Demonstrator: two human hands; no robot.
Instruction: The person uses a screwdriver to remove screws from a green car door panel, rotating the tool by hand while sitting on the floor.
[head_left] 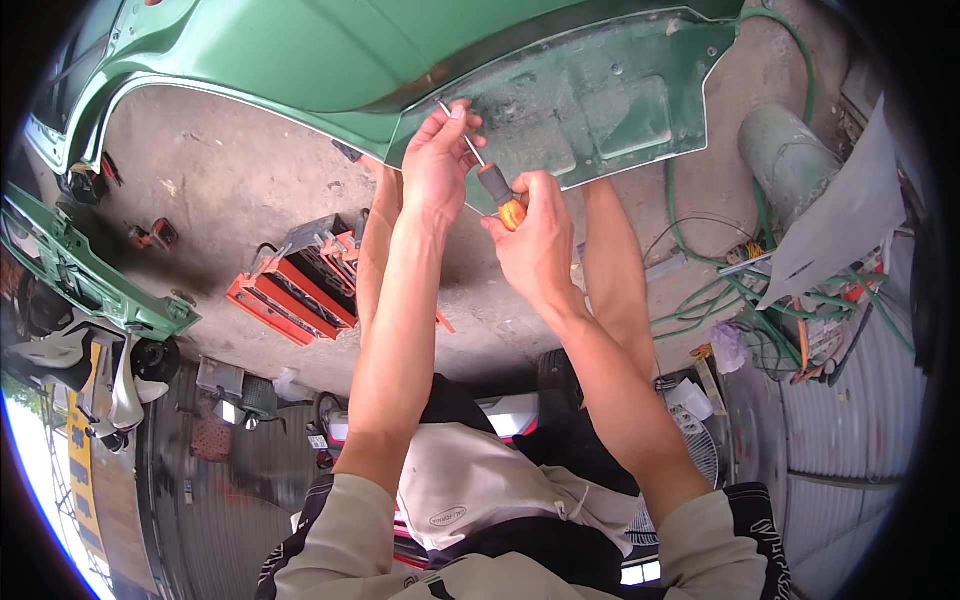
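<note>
In my right hand is a screwdriver with an orange and dark grey handle. My fingers are closed around the handle's end, and the metal shaft slants up and left. My left hand has its thumb and fingers closed about the shaft near the tip. The tip lies against or just over the edge of a green car body panel, at the seam beside the curved green fender. Whether a screw sits under the tip is hidden by my fingers.
An open red toolbox stands on the concrete floor left of my legs. Farther left lie a power tool and another green body part. On the right are a grey-green cylinder and a coiled green hose.
</note>
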